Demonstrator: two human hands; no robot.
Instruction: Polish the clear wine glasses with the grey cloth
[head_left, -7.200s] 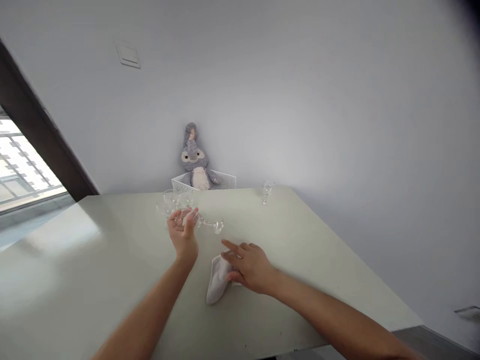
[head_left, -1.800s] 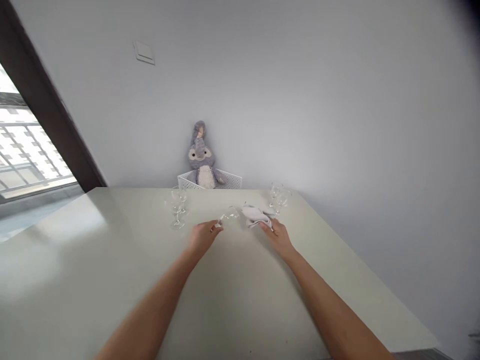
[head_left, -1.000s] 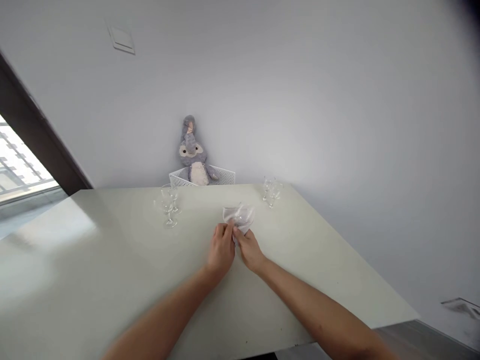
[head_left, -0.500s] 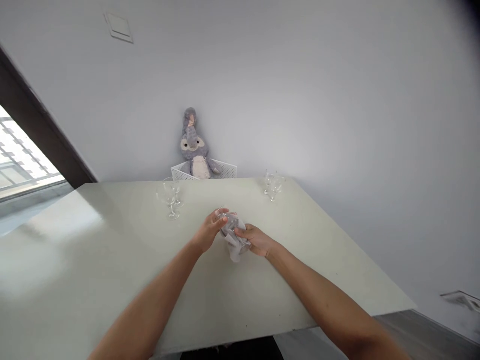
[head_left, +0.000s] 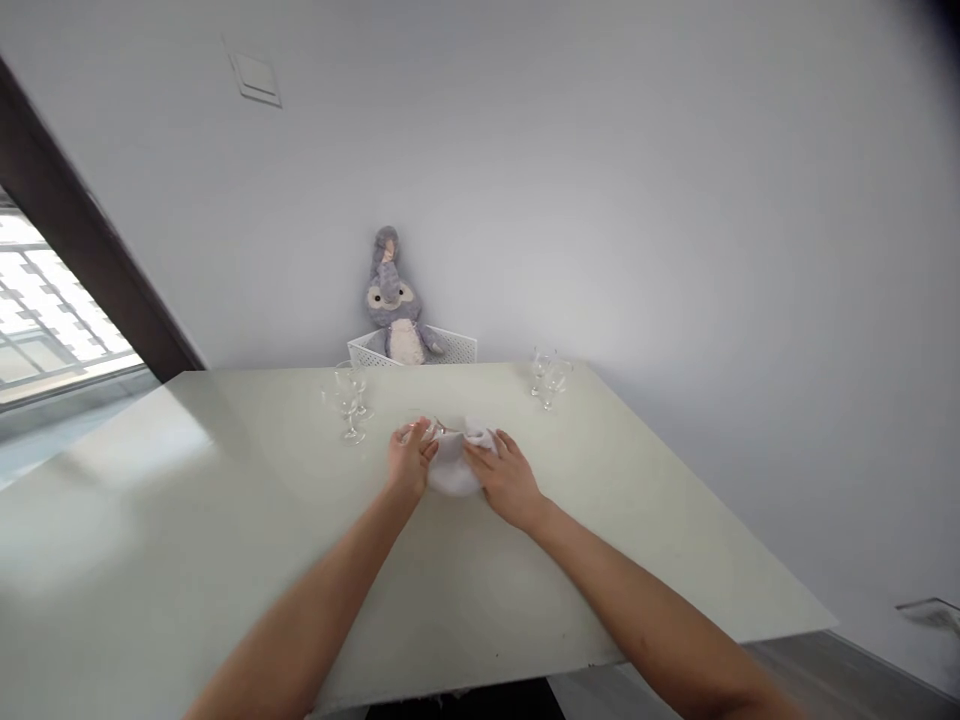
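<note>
Just above the middle of the table, a stemmed clear glass [head_left: 441, 428] lies on its side between my hands, partly covered. My left hand [head_left: 409, 462] grips its left end, thumb up and fingers curled round. A white cloth [head_left: 454, 474] wraps the right part of the glass and droops below it. My right hand [head_left: 511, 482] presses the cloth against the glass with its fingers. Cloth and fingers hide much of the glass's shape.
Clear stemmed glasses [head_left: 350, 405] stand on the left of the pale table [head_left: 645, 540], with more glasses [head_left: 553, 382] at the back right. Behind the table's far edge, a grey plush toy [head_left: 406, 340] sits in a white perforated basket [head_left: 457, 346] against the wall.
The glass has turned in my hands, and the cloth now covers its right part. My left hand has shifted slightly left, and my right hand lies flatter over the cloth.
</note>
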